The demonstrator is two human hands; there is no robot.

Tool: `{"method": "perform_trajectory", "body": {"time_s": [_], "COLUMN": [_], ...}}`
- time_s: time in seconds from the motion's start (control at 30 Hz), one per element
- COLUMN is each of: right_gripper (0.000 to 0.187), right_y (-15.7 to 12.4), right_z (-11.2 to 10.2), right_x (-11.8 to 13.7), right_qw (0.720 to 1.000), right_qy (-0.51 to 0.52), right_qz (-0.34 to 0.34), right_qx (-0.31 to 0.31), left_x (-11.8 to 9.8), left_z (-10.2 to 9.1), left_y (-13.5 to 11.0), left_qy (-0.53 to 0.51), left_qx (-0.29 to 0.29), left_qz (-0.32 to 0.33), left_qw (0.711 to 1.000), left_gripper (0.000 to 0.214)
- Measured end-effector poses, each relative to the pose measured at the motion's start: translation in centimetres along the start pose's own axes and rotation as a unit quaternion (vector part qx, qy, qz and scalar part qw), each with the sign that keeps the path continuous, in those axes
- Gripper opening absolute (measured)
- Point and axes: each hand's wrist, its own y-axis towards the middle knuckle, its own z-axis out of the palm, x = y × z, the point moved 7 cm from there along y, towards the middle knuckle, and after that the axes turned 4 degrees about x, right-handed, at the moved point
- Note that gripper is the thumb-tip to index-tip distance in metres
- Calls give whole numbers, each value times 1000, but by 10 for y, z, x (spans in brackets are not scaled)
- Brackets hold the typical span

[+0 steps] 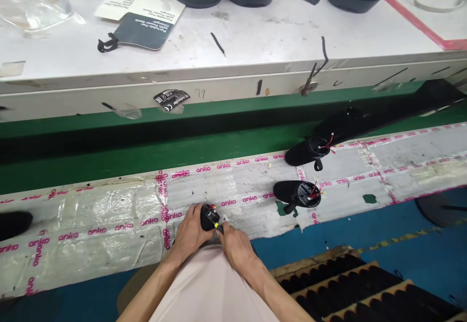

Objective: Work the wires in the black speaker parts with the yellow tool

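At six o'clock, the left hand (189,232) curls around a rounded black housing (207,220), partly hiding it; the right hand (236,248) pinches a slim dark piece with a yellow mark (218,227) at the housing's edge. Two black cylinders (285,192), thin red wires emerging from their ends, occupy three and four o'clock on glossy, wrinkled white sheeting (109,210) with pink-lettered tape. Rows of dark rounded forms (335,283) fill five o'clock; a white tabletop (255,35) spans twelve.
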Motion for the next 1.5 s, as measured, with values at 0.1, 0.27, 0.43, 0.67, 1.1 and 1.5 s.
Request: {"method": "perform_trajectory", "body": {"time_s": [0.1,0.27,0.43,0.67,1.1,1.5], "right_gripper": [26,30,27,24,25,26], "right_y": [2,-8,-13,-8,-4,0], "right_z": [-1,-5,-5,-7,-3,-10], "right_x": [0,4,2,9,9,16], "right_qw": [999,990,995,998,999,999], "right_qy": [32,75,62,37,16,-14], "right_qz": [-19,-78,-28,-18,-4,15], "right_qx": [-12,-87,-75,-46,-46,-25], "left_x": [5,14,15,12,9,16], "left_z": [-2,-6,-8,-8,-11,3], "left_y": [3,11,10,6,6,2], "left_qy": [-22,-59,-77,-76,-58,47], "left_qx": [13,38,34,19,20,2], "left_qz": [21,31,33,22,9,-19], "left_qw": [999,997,996,997,998,999], "left_gripper": [69,65,73,73,69,84]}}
